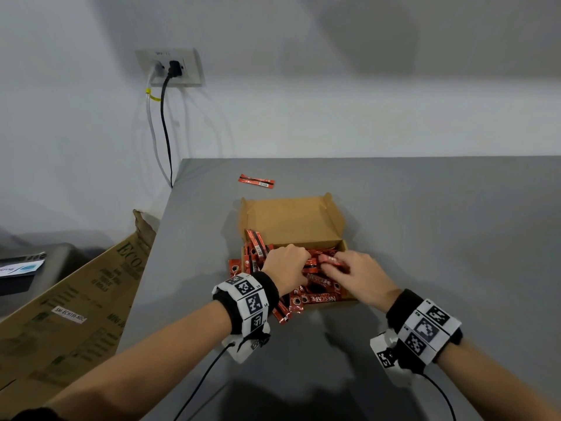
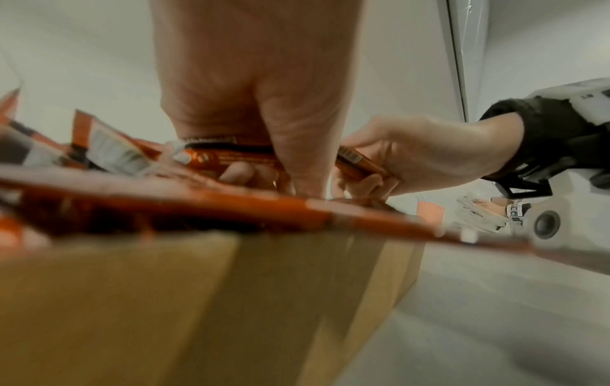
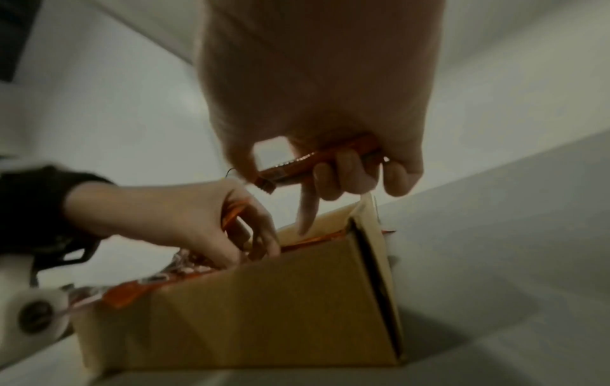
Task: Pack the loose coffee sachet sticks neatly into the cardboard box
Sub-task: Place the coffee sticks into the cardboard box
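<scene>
An open cardboard box [image 1: 291, 220] sits on the grey table, its lid flap raised at the back. Red coffee sachet sticks [image 1: 318, 296] fill it untidily; several stick out over its left wall and front edge. My left hand [image 1: 288, 264] reaches into the box and grips sachets [image 2: 231, 158] with curled fingers. My right hand [image 1: 349, 268] hovers over the box's right half and holds a sachet [image 3: 317, 162] in curled fingers, its forefinger pointing down into the box [image 3: 251, 308]. One lone sachet [image 1: 256, 181] lies on the table behind the box.
The table's left edge [image 1: 151, 268] runs close to the box. A flattened printed carton [image 1: 76, 299] leans against that side. A wall socket [image 1: 173, 68] with two cables hangs behind. Cables trail from both wrist cameras over the near table.
</scene>
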Tool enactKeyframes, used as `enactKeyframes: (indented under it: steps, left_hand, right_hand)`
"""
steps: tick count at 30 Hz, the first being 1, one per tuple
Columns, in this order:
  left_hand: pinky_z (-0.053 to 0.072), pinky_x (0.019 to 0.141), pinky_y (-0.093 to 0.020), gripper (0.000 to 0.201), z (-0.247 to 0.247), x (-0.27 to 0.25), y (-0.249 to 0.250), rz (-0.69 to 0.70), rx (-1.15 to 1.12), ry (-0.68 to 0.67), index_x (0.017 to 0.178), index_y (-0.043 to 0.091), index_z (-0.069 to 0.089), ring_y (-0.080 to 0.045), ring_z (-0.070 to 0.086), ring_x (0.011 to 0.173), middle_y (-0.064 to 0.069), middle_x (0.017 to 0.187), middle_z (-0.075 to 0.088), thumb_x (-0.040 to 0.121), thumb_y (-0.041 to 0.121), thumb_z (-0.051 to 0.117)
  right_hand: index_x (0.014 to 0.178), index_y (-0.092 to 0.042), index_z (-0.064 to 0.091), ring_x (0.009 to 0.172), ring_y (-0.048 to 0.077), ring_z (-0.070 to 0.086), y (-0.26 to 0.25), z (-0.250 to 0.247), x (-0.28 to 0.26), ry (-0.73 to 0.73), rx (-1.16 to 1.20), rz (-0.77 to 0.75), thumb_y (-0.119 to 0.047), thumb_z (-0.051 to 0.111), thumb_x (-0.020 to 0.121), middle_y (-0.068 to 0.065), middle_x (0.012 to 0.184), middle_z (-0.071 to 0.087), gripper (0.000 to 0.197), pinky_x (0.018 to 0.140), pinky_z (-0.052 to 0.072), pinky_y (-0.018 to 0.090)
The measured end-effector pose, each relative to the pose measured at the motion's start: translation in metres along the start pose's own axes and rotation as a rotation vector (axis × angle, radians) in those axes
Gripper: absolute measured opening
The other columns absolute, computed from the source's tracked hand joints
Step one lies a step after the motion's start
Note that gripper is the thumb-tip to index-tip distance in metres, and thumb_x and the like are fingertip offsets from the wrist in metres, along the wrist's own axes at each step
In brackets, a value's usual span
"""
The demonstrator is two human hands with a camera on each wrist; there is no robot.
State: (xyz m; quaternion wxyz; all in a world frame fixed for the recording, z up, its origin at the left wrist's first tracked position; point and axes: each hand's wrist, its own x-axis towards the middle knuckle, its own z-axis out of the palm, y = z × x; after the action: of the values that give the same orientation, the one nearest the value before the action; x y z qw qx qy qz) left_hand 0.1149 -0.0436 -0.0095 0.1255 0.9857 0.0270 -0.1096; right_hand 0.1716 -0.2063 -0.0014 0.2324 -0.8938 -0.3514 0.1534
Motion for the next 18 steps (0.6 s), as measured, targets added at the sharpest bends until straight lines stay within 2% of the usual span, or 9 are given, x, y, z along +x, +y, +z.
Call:
enactKeyframes:
  steps: [2, 4, 7, 13, 18]
  left_hand:
    - [0.052, 0.076, -0.038, 0.029, 0.0, 0.0, 0.0, 0.004, 0.001, 0.006, 0.099, 0.012, 0.062, -0.026, 0.063, 0.091, -0.005, 0.098, 0.066, 0.081, 0.033, 0.069]
    - [0.051, 0.077, -0.037, 0.036, 0.0, -0.001, -0.001, 0.0, 0.0, 0.007, 0.105, 0.012, 0.062, -0.025, 0.062, 0.092, -0.005, 0.1, 0.066, 0.08, 0.037, 0.069]
    - [0.049, 0.075, -0.036, 0.036, 0.002, 0.0, -0.003, 0.0, -0.006, 0.005, 0.104, 0.014, 0.061, -0.025, 0.063, 0.093, -0.004, 0.101, 0.066, 0.079, 0.039, 0.069]
    - [0.047, 0.074, -0.035, 0.04, 0.005, 0.001, -0.003, 0.008, -0.01, 0.01, 0.107, 0.014, 0.06, -0.025, 0.062, 0.095, -0.004, 0.103, 0.065, 0.078, 0.039, 0.071]
    - [0.048, 0.068, -0.034, 0.042, 0.007, 0.0, -0.007, -0.02, -0.026, 0.0, 0.1, 0.012, 0.061, -0.025, 0.063, 0.088, -0.004, 0.097, 0.065, 0.075, 0.042, 0.072]
  right_hand:
    - [0.09, -0.02, 0.063, 0.086, 0.016, 0.058, -0.001, 0.004, 0.006, -0.062, -0.235, -0.016, -0.039, 0.054, 0.09, -0.003, 0.091, 0.059, 0.022, 0.071, 0.04, 0.025]
    - [0.101, -0.019, 0.064, 0.099, 0.019, 0.057, -0.002, 0.007, 0.011, -0.066, -0.368, -0.056, -0.038, 0.054, 0.09, -0.002, 0.105, 0.058, 0.024, 0.08, 0.036, 0.03]
    - [0.105, -0.022, 0.063, 0.099, 0.018, 0.056, -0.004, 0.012, 0.014, -0.087, -0.469, -0.078, -0.042, 0.054, 0.089, -0.004, 0.107, 0.055, 0.028, 0.08, 0.026, 0.033]
    - [0.11, -0.023, 0.06, 0.103, 0.016, 0.054, -0.002, 0.018, 0.014, -0.136, -0.451, -0.035, -0.045, 0.059, 0.084, -0.006, 0.109, 0.055, 0.033, 0.088, 0.03, 0.036]
    - [0.103, -0.025, 0.064, 0.098, 0.018, 0.056, -0.004, 0.01, 0.017, -0.052, -0.426, -0.025, -0.04, 0.058, 0.087, -0.006, 0.107, 0.056, 0.023, 0.086, 0.029, 0.036]
